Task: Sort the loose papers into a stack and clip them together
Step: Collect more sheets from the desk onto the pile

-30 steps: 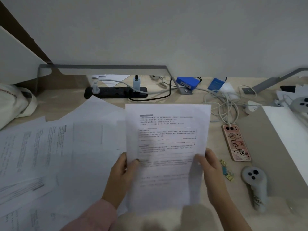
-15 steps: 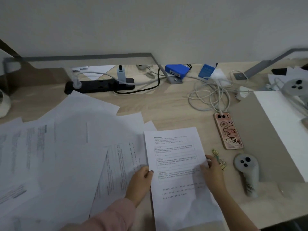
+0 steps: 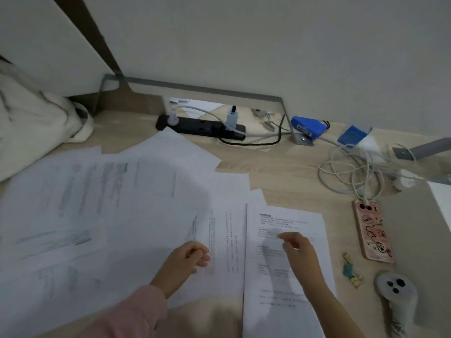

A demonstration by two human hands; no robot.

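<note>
One printed sheet (image 3: 280,284) lies flat on the desk at the lower right of the papers. My right hand (image 3: 299,250) hovers over its middle, fingers loosely curled, holding nothing. My left hand (image 3: 188,261) hangs above another printed sheet (image 3: 227,242) just to the left, fingers half curled and empty. Several loose papers (image 3: 97,211) overlap in a wide spread across the left of the desk. A small pile of coloured clips (image 3: 351,270) sits on the desk right of the flat sheet.
A pink-cased phone (image 3: 372,230) and a grey controller (image 3: 396,293) lie to the right. A black power strip (image 3: 202,128), coiled white cables (image 3: 351,172) and a blue box (image 3: 308,126) line the back. A cream bag (image 3: 31,123) sits at far left.
The sheet I held upright in both hands has been laid flat on the desk and released. Both hands have lifted off it; the view has swung left.
</note>
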